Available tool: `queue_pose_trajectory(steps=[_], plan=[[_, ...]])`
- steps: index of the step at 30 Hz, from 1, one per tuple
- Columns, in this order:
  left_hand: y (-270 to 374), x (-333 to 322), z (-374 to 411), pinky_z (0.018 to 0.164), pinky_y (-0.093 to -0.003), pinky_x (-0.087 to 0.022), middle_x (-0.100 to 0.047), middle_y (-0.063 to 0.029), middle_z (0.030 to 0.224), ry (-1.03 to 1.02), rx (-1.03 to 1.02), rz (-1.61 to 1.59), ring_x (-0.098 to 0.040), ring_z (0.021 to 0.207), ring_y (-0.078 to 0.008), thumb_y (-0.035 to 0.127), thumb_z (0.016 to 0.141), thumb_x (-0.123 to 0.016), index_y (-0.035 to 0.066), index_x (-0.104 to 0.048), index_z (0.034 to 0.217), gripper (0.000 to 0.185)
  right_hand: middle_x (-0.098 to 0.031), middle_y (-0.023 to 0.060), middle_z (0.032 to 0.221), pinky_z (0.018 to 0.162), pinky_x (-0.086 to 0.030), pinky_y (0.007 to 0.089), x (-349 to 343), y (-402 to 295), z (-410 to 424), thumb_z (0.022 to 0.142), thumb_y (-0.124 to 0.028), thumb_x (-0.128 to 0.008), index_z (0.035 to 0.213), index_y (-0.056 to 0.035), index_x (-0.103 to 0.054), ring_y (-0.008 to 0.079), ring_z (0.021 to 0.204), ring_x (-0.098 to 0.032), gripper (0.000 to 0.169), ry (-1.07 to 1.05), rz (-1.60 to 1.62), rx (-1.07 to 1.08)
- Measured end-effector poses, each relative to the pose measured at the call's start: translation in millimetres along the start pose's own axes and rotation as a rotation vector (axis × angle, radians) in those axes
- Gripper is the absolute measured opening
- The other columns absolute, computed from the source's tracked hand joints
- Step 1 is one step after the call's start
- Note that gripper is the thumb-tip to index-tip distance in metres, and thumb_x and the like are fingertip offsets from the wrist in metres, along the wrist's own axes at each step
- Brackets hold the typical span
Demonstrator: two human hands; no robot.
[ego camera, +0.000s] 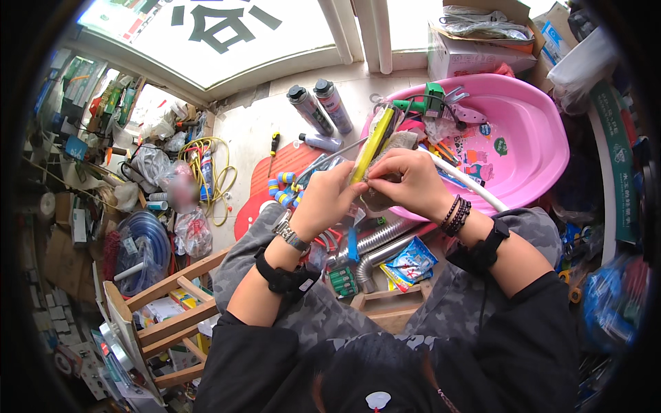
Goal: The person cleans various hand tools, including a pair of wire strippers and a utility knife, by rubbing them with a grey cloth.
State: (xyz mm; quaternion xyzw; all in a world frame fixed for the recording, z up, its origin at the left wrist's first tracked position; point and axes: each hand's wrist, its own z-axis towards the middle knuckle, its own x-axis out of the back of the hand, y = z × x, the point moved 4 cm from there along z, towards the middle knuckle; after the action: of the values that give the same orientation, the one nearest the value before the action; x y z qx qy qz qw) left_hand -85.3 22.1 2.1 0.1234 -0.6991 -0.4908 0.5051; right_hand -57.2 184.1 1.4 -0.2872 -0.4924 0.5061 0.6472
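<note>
My left hand [330,199] grips a long yellow tool or strip [376,139] in what looks like clear wrapping, held slanted in front of me. A grey-brown fuzzy cloth [398,143] lies along its right side. With thumb and forefinger, my right hand [413,178] pinches the cloth's lower part close to my left thumb. The pink plastic tub [537,139] stands beyond, holding a green tool with a black cord [434,100] and a white pipe [465,178] that rests across its rim.
Two spray-foam cans [333,106] stand by the glass door, near a screwdriver [273,147]. Below my hands lie a flexible metal duct [384,237] and a blue packet [410,260]. A wooden stool [175,330] lies tipped at left, near coiled clear hose [147,240] and yellow cable [224,191].
</note>
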Motion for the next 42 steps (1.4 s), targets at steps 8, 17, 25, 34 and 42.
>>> queue_pose_trajectory(steps=[8,17,25,34,42], plan=[[-44.7,4.9,1.4,0.057,-0.0231,-0.044,-0.063,-0.0021,0.077,-0.067,0.192,-0.437,-0.055,0.065,-0.0054,0.016,0.09,-0.059,-0.003,-0.059,0.099,0.021,-0.067,0.0055,0.078,0.063,-0.048,0.0195,78.1,43.8,32.2,0.077,-0.004,-0.07,0.085,0.0038,-0.068,0.0079,0.069,-0.061,0.012,0.51,0.386,-0.381],[-245.6,-82.3,-38.4,0.058,-0.0286,-0.053,-0.065,-0.0077,0.087,-0.051,0.561,-0.492,-0.065,0.068,-0.0176,0.008,0.089,-0.057,-0.004,-0.055,0.108,0.023,-0.067,0.0094,0.088,0.074,-0.051,0.0238,197.2,44.0,0.8,0.077,0.003,-0.068,0.089,0.0047,-0.065,0.0146,0.08,-0.063,0.012,0.881,0.609,-0.224],[-326.5,-151.3,-83.4,0.071,-0.035,-0.05,-0.067,-0.0165,0.087,0.373,0.698,0.154,-0.066,0.077,-0.0266,0.027,0.073,-0.073,-0.003,-0.062,0.097,0.04,-0.066,0.0111,0.086,0.075,-0.053,0.0265,242.4,28.5,-39.2,0.078,0.005,-0.066,0.086,0.0049,-0.063,0.0168,0.08,-0.065,0.009,0.964,0.653,-0.198],[-283.5,-119.2,-46.3,0.088,-0.0412,-0.045,-0.053,-0.0231,0.106,0.354,0.687,0.331,-0.054,0.099,-0.0383,0.031,0.07,-0.073,-0.002,-0.05,0.112,0.058,-0.065,0.0055,0.082,0.067,-0.05,0.021,232.1,7.5,-38.9,0.076,-0.001,-0.07,0.083,0.0013,-0.065,0.0113,0.074,-0.062,0.009,0.874,0.576,-0.175],[-35.7,-103.0,58.0,0.104,-0.038,-0.033,-0.04,-0.0095,0.137,-0.294,-0.045,-0.649,-0.038,0.128,-0.0211,0.029,0.067,-0.082,0.004,-0.029,0.139,0.092,-0.067,0.0058,0.083,0.07,-0.05,0.0231,130.0,-18.9,-23.6,0.075,-0.007,-0.074,0.087,0.0017,-0.065,0.0091,0.077,-0.061,0.017,0.241,0.541,-0.225]])
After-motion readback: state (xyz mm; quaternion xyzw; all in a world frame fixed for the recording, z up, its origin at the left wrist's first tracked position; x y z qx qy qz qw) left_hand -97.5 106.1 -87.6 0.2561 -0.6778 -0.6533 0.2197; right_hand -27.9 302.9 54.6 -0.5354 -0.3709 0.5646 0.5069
